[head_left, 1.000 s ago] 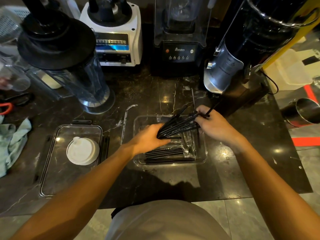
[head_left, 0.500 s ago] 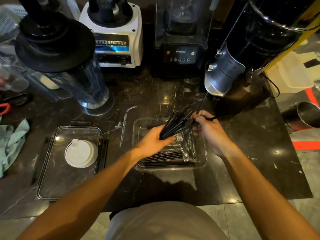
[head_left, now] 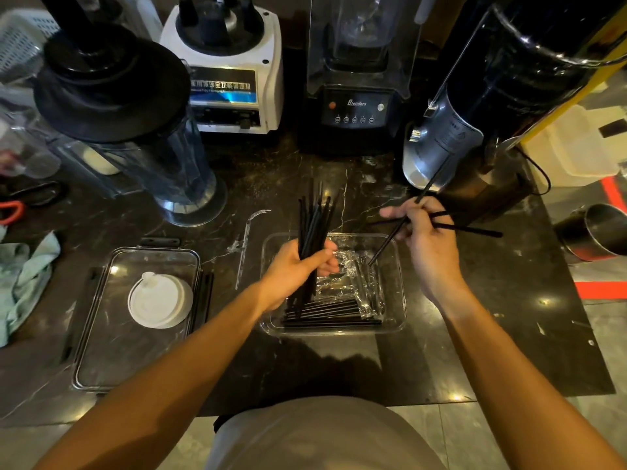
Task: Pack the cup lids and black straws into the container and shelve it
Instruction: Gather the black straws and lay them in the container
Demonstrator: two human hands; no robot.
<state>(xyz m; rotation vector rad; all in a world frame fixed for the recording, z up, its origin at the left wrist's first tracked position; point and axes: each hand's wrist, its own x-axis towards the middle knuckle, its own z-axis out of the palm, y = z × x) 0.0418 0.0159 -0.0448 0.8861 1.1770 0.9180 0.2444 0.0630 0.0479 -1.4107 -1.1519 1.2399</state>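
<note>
Left hand (head_left: 298,266) grips straw bundle (head_left: 314,225) — right hand (head_left: 424,239) pinches loose straws (head_left: 471,228).

- Two hands are seen: the left hand (head_left: 298,269) and the right hand (head_left: 424,232).
- One bundle of black straws (head_left: 314,222) is gripped upright in the left fingers (head_left: 325,257); the exact number cannot be told.
- Three loose straws (head_left: 475,229) are counted crossing in the right fingers (head_left: 395,212).
- One clear container (head_left: 400,293) is seen below the fingers, with more straws lying flat in it, uncounted.
- One clear container lid (head_left: 98,337) is seen left of the left fingers.
- One stack of white cup lids (head_left: 159,301) is counted on it; the number in the stack cannot be told.
- Two blender bases are counted beyond the fingers: a white one (head_left: 234,93) and a black one (head_left: 356,110).
</note>
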